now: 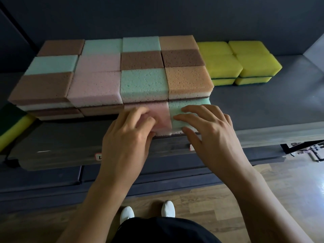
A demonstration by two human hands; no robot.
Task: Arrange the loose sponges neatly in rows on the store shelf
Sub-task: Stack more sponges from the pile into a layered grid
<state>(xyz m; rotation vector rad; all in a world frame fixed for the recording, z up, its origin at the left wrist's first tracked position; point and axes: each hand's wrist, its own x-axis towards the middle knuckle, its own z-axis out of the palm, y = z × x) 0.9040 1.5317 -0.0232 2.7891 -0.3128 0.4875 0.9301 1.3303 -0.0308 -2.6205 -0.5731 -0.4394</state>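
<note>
Several pastel sponges in brown, mint, pink and orange stand stacked in rows on the dark shelf (254,106). In front of that block, at the shelf's front edge, lie a pink sponge (162,116) and a mint sponge (191,106), side by side and touching. My left hand (129,137) rests on the pink sponge, fingers curled over its top and thumb at its front edge. My right hand (208,130) lies on the mint sponge with fingers spread and thumb at its front. Both sponges stay flat on the shelf.
Yellow sponges with green undersides (240,65) are stacked in two columns at the back right. Another yellow and green sponge (12,127) lies at the far left edge. Price tags (98,156) sit on the shelf's front lip. Wooden floor and my white shoes show below.
</note>
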